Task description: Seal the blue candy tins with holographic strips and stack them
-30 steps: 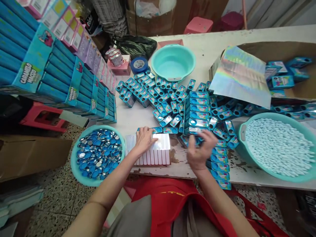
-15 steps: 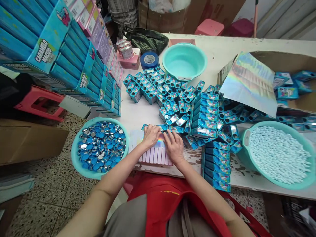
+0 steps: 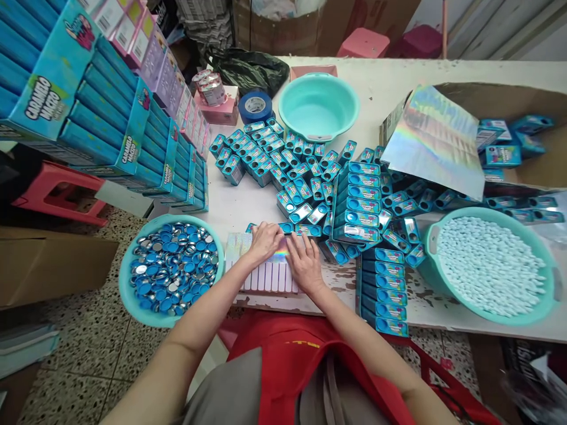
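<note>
A shiny holographic sheet [image 3: 280,255] lies over a row of small boxes with pale lilac sides [image 3: 270,278] at the table's front edge. On the sheet's left part rests my left hand [image 3: 264,243], its fingers bent and drawn together at the sheet; what lies under the fingertips is hidden. My right hand [image 3: 306,262] lies on the right end of the sheet and row, fingers stretched out and slightly apart. Just beyond both hands, several small blue boxes with round holes [image 3: 308,230] lie along the row.
A basin of blue and silver caps [image 3: 125,280] stands left, one of pale blue candies [image 3: 436,283] right. An aqua basin [image 3: 319,112], blue tape [image 3: 256,105] and a carton [image 3: 540,159] under a holographic sheet [image 3: 436,139] are farther back. Stacked blue display boxes [image 3: 110,130] rise at left.
The view has shifted, so everything on the table sits a little farther left. Both hands stay on the sheet in nearly the same pose.
</note>
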Demonstrator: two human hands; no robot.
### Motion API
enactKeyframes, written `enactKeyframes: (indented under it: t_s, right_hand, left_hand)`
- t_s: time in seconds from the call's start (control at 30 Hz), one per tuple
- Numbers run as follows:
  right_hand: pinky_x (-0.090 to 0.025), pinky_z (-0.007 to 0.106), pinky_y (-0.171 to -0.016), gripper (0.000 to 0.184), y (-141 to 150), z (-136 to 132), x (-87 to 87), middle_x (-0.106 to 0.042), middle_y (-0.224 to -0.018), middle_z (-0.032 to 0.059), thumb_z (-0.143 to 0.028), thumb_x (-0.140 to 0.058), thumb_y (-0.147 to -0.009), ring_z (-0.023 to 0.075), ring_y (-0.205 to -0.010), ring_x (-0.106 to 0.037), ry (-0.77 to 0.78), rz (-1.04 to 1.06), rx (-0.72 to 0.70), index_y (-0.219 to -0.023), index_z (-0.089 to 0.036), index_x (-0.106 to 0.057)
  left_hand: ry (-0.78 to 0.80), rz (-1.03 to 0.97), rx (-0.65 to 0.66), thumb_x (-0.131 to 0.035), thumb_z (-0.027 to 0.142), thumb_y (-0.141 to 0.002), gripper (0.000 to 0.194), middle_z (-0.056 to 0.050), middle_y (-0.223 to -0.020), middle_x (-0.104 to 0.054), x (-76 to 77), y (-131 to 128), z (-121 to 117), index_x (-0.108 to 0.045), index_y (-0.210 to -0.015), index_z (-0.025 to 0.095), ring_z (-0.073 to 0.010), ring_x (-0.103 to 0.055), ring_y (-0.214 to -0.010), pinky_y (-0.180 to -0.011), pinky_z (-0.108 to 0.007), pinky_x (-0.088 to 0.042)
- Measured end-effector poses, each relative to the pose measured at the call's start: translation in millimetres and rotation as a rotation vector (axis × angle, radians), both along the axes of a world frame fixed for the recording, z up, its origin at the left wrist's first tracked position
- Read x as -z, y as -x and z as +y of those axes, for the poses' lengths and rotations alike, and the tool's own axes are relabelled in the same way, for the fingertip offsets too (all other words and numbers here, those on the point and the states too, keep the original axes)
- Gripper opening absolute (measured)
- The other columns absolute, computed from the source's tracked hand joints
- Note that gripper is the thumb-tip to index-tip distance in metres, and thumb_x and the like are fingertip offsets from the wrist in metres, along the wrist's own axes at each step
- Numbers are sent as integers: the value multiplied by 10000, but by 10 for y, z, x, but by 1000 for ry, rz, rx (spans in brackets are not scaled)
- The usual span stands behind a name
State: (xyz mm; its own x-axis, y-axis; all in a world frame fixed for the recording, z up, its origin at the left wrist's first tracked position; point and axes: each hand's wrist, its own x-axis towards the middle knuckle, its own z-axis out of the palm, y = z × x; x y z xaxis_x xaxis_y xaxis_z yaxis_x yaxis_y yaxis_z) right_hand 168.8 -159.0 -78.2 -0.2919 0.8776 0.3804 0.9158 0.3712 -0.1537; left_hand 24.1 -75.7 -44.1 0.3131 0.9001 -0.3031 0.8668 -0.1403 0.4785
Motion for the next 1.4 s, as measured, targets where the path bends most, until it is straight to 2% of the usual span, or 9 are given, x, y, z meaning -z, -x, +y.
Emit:
enactKeyframes:
  t_s: [0.07, 0.17, 0.23, 0.3, 0.47, 0.67, 0.93, 1.07, 1.4]
  right_hand:
    - [-306, 430, -1043, 243, -27, -60, -96, -600, -1284, 92, -276, -500, -922, 273, -1272, -427, -10, 56, -21, -1093, -171, -636]
    - [-384, 361, -943, 159, -115, -100, -314, -700, -988, 61, -236, -500, -922, 202, -1027, -564, 20, 178, -47, -929, -192, -653]
    - [-414, 324, -858, 167, -175, -61, -433, -689, -894, 56, -234, -491, -929, 180, -918, -572, 61, 233, -6, -963, -191, -648]
    - [-422, 322, -837, 232, -202, 29, -466, -677, -987, 86, -264, -489, -931, 195, -954, -558, 89, 238, 47, -1095, -175, -626]
    - [-388, 393, -937, 375, -80, 238, -177, -588, -1282, 118, -281, -462, -938, 264, -1171, -486, 120, 99, 41, -1290, -178, -543]
    - [-296, 415, -1052, 437, 44, 93, 124, -495, -1400, 140, -248, -406, -956, 270, -1334, -375, 111, 38, 22, -1365, -105, -459]
    - [-303, 397, -1050, 316, -62, -2, 19, -588, -1299, 94, -273, -453, -942, 241, -1297, -412, 72, 115, -23, -1210, -182, -592]
    - [-358, 380, -982, 413, -52, 69, -30, -599, -1248, 132, -315, -459, -939, 245, -1198, -477, 82, 134, 76, -1319, -162, -513]
    - [-335, 391, -995, 376, -8, 66, 92, -575, -1298, 137, -279, -425, -949, 245, -1223, -456, 97, 122, 43, -1285, -160, -543]
  left_hand:
    - [-45, 27, -15, -476, 259, -906, 162, -31, -941, -673, 20, -9, 4, -592, -807, 207, -223, -497, -960, -802, -375, -282]
    - [-131, 69, -45, -477, 279, -915, 156, -51, -961, -663, 40, -19, 7, -586, -833, 205, -230, -494, -958, -801, -387, -277]
    - [-154, 79, -44, -480, 287, -917, 157, -55, -953, -662, 43, -22, 3, -583, -830, 206, -231, -492, -953, -800, -390, -274]
    - [-159, 75, -26, -484, 284, -916, 158, -49, -932, -664, 37, -21, -6, -581, -817, 208, -228, -492, -946, -802, -389, -275]
    - [-192, 53, 28, -487, 283, -913, 155, -39, -915, -670, -10, -21, -37, -591, -824, 209, -225, -496, -938, -815, -389, -282]
    - [-147, 59, 6, -482, 262, -910, 154, -35, -922, -679, -8, -69, -56, -591, -817, 205, -224, -512, -952, -842, -391, -286]
    - [-137, 68, -63, -470, 255, -912, 164, -44, -927, -674, 46, -58, -23, -596, -818, 208, -224, -520, -959, -830, -389, -294]
    - [-146, 41, -16, -472, 261, -910, 157, -45, -913, -669, 4, -48, -10, -593, -826, 209, -225, -522, -950, -833, -390, -297]
    - [-130, 19, -39, -480, 253, -899, 149, -43, -909, -673, 42, -73, -17, -584, -800, 212, -227, -525, -942, -850, -401, -288]
